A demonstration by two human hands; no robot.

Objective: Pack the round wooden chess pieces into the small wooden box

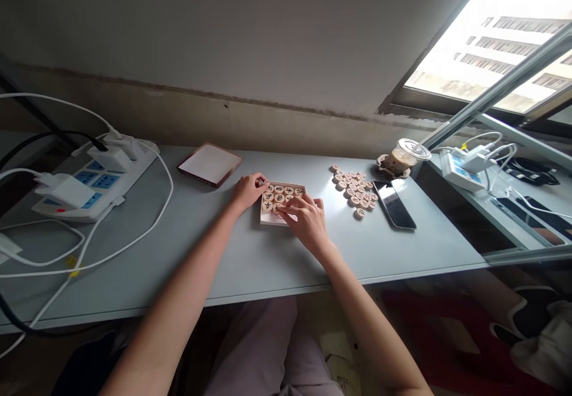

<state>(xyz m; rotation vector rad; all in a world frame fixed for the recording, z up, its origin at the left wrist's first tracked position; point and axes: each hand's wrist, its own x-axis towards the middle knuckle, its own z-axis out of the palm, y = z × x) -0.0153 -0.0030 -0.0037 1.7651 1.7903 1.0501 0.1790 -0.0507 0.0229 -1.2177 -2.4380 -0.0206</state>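
A shallow white box (268,220) stands on the desk in front of me, with rows of round wooden Chinese chess pieces (279,190) lying face up in its far part. My left hand (248,191) is closed at the box's far left corner, fingers against its edge. Over the box's right half reaches my right hand (308,218), thumb and fingers pinched on a chess piece (276,208) in the nearest row. That hand covers some of the box and pieces. To the right, several loose chess pieces (353,189) lie in a cluster on the desk.
Behind left lies a dark red box lid (210,164), white inside up. A phone (395,204) and a lidded drink cup (400,156) sit right of the loose pieces. Power strips (96,175) with white cables (156,217) spread over the left. The desk's front edge (277,292) runs before me.
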